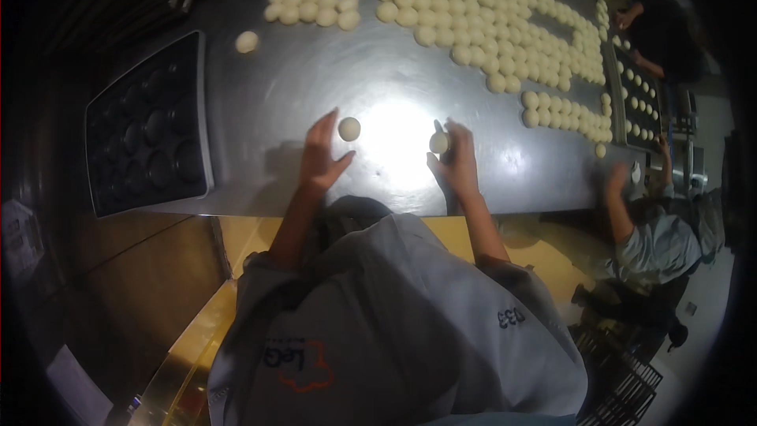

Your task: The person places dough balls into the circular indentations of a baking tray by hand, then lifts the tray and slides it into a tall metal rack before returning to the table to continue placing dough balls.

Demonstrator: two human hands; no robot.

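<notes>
Two pale round dough balls are in front of me on the steel table. My left hand is open, its fingers and thumb spread apart. Just to the right of its fingers lies one dough ball, with a small gap between them. My right hand curves around the other dough ball, which sits between its thumb and fingers and is partly covered by them. A bright glare lies on the metal between the hands.
The steel table carries rows of dough balls at the back. A single dough ball lies apart. At the left edge is a dark tray with round hollows. To the right, co-workers' hands are near a filled tray.
</notes>
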